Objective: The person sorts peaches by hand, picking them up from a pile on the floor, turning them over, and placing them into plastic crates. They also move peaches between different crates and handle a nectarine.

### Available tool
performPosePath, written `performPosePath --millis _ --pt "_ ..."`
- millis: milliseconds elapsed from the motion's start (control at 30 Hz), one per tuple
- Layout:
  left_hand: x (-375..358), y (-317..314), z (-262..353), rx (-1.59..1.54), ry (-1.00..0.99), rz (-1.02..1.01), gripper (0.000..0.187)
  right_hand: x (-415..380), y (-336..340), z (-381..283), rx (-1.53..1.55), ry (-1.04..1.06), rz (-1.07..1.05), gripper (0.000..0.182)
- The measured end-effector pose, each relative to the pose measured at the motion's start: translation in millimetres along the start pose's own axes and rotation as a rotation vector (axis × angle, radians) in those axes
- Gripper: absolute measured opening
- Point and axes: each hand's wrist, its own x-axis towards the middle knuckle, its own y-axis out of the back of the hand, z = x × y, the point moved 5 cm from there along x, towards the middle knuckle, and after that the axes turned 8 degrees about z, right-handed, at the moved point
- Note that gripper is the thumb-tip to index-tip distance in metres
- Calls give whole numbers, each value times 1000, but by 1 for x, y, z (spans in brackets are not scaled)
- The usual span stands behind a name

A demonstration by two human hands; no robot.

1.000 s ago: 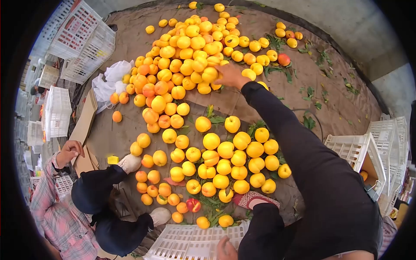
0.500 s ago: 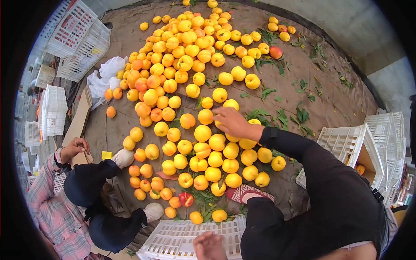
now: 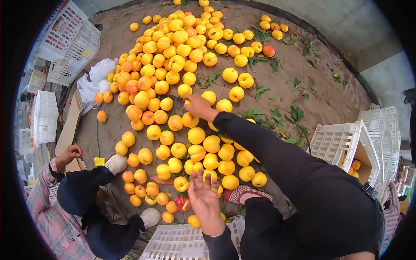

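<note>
Many yellow-orange peaches (image 3: 196,135) lie spread on a brown cloth (image 3: 320,99), heaped towards the top. My right hand (image 3: 200,106) reaches into the middle of them, its fingers curled around a small yellow peach (image 3: 187,102) that is mostly covered. Palm up and fingers spread, my left hand (image 3: 203,201) is held empty above the near peaches. Below it stands a white slatted crate (image 3: 175,242). A red fruit (image 3: 182,203) lies just left of my left hand.
A co-worker in a plaid shirt (image 3: 58,229) sits at the left, one hand (image 3: 70,154) raised. White crates stand at the left (image 3: 65,32) and right (image 3: 331,141). My patterned shoe (image 3: 247,193) rests beside the peaches. Green leaves (image 3: 297,113) are scattered right.
My right hand has moved left and slightly up, closing on a peach. My left hand has risen from the near crate and turned palm up. The view has shifted slightly.
</note>
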Motion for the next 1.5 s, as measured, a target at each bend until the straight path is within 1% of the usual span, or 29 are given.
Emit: performPosePath --millis 67,133,167,233,333,367,400,433,500,567,600,700,800,900,1000,1033,1067,1133,1167,1267,1300,1400,1433,1500 --pt "2 9 -5 17 -6 63 35 -26 17 -10 331 -101 166 28" --pt "3 8 -8 37 -23 155 39 -72 28 -34 565 4 -21 32" --pt "6 12 -10 33 -15 151 45 -99 12 -32 651 71 -84 34" --pt "10 15 -14 -9 -17 162 45 -147 38 -77 562 264 -631 36" --pt "0 28 -12 -37 -19 199 41 -116 58 -78 332 430 -401 36" --pt "-4 34 -11 -39 -17 213 40 -91 55 -59 346 346 -224 37" --pt "-13 30 -8 -40 -27 194 38 -59 57 -46 179 299 -31 39" --pt "-32 19 -2 -40 -40 177 36 -31 55 -29 147 372 94 39" --pt "-67 2 11 -40 -71 168 32 19 48 -8 -149 367 240 42" --pt "-93 -4 20 -42 -93 180 29 51 42 -5 -385 436 274 50" --pt "-100 9 23 -73 -83 226 28 60 40 -3 -513 467 287 55" --pt "-117 44 26 -155 -65 353 27 75 25 7 -675 405 20 53" --pt "-123 56 22 -142 -51 392 27 81 30 17 -608 70 -66 53" --pt "-125 56 12 -105 -18 376 28 68 50 35 -784 28 -124 58" --pt "-126 51 -3 -97 43 336 29 54 46 52 -541 86 -94 67" --pt "-126 49 -7 -132 118 320 31 46 42 48 -508 181 1 72" --pt "-127 45 -10 -117 131 311 31 42 32 49 -454 188 -47 74" --pt "-129 37 -18 -83 165 286 31 31 30 28 -352 195 -134 78" --pt "-131 35 -19 -60 170 245 30 31 26 24 -343 199 -113 72" --pt "-141 35 -15 5 143 278 28 37 20 7 -330 347 -107 57" --pt "-144 37 -13 -12 129 293 26 38 8 -1 -383 422 -173 47" --pt "-153 42 -11 -56 100 335 22 25 -1 6 -293 236 -212 47" --pt "-154 41 -12 -58 95 343 20 25 0 8 -272 221 -219 46" --pt "-155 44 -12 -59 82 330 19 23 3 13 -159 -16 -265 44"
